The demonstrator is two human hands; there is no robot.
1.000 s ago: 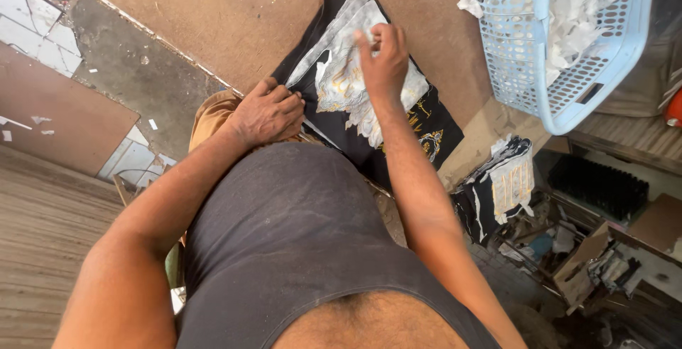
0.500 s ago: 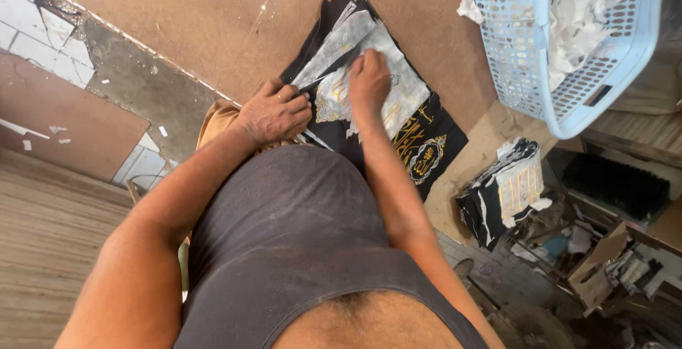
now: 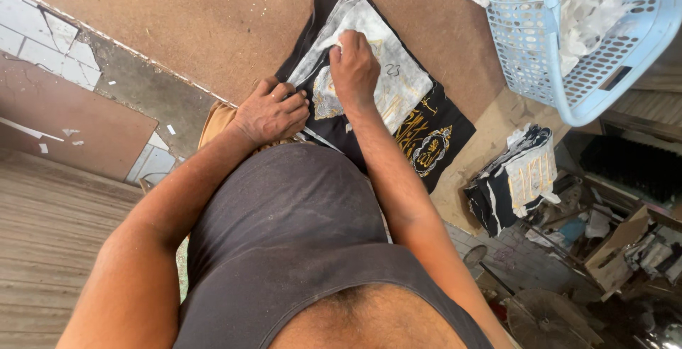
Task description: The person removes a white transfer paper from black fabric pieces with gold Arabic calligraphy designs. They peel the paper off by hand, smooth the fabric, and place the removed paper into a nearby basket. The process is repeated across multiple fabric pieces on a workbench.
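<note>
I see the right hand (image 3: pixel 354 68) pinching the thin white backing sheet (image 3: pixel 398 82); the left hand (image 3: pixel 272 113), curled, pins the black embroidered cloth (image 3: pixel 433 132). Light, limp, tears easily: I'd grip edges.

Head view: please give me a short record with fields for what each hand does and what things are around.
Left hand: left hand presses on the near edge of the black cloth
Right hand: right hand pinches the white paper sheet lying on the cloth
Surface: brown table
Upper right: light blue basket holding white scraps
Right side: second cloth stack
</note>
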